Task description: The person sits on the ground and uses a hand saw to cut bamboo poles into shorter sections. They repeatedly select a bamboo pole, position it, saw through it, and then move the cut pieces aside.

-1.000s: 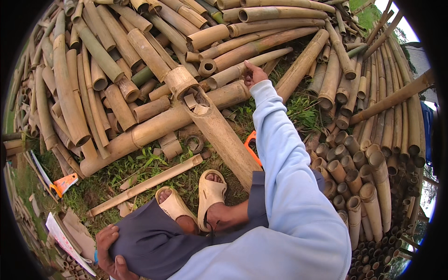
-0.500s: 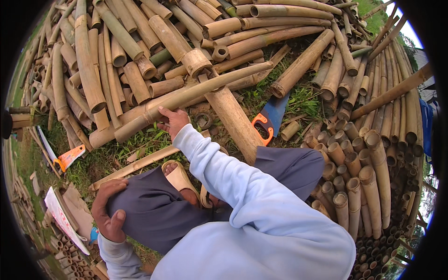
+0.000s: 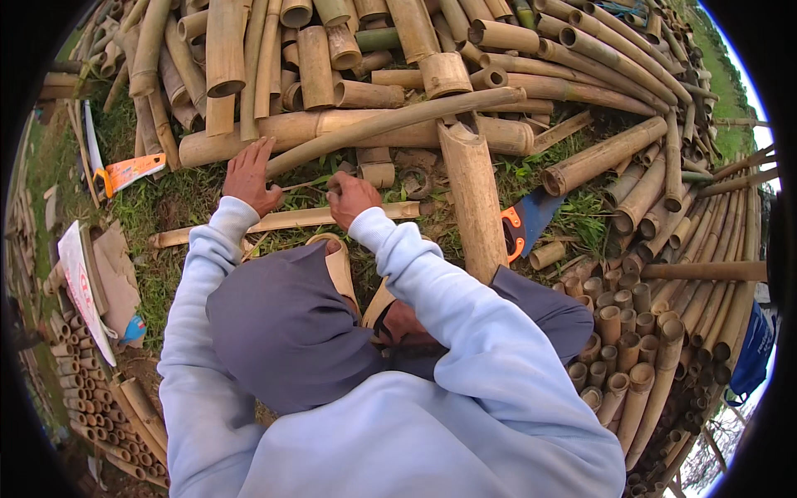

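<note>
Head view: the pole [image 3: 390,120] slants across the log [image 3: 407,137], its near end against the left hand [image 3: 251,178], whose fingers lie nearly straight; I can't tell if they grip. The right hand [image 3: 355,199] is loosely curled, its hold unclear. I judge the pole stiff, fairly light, smooth-skinned, best held mid-length.

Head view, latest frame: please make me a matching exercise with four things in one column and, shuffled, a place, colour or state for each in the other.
Things:
1. left hand
2. right hand
3. slender bamboo pole
4. blue-bladed saw

Descriptions:
A. orange-handled
B. fingers curled
C. slanting up toward the picture's right
D. fingers extended, by the pole's left end

Pairs: 1-D, 2-B, 3-C, 4-A
</note>
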`<action>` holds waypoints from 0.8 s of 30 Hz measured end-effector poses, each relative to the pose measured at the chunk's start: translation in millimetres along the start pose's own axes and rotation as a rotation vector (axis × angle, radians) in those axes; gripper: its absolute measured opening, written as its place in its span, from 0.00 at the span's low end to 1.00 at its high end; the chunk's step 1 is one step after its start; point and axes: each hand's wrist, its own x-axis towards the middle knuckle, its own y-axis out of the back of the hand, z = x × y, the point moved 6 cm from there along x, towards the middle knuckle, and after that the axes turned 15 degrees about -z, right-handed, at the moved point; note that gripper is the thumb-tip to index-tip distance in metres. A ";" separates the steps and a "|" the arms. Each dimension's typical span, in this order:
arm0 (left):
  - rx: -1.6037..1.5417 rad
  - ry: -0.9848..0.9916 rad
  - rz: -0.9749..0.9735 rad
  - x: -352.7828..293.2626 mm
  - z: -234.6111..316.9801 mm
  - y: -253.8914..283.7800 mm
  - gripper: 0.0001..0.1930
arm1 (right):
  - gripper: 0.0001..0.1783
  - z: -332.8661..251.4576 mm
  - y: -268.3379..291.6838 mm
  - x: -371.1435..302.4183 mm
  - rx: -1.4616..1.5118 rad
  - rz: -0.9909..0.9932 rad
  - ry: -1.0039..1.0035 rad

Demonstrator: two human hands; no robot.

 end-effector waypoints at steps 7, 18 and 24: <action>-0.050 -0.055 0.079 40.5 32.7 -41.9 0.40 | 0.30 76.8 4.3 -45.0 -0.723 -0.253 -0.027; 0.159 -0.067 0.013 75.4 36.1 -57.3 0.27 | 0.20 56.9 13.7 -30.5 -0.777 -0.382 0.245; 0.039 0.144 0.041 37.3 1.5 -25.6 0.21 | 0.21 35.6 85.5 -44.4 -0.724 -0.325 0.291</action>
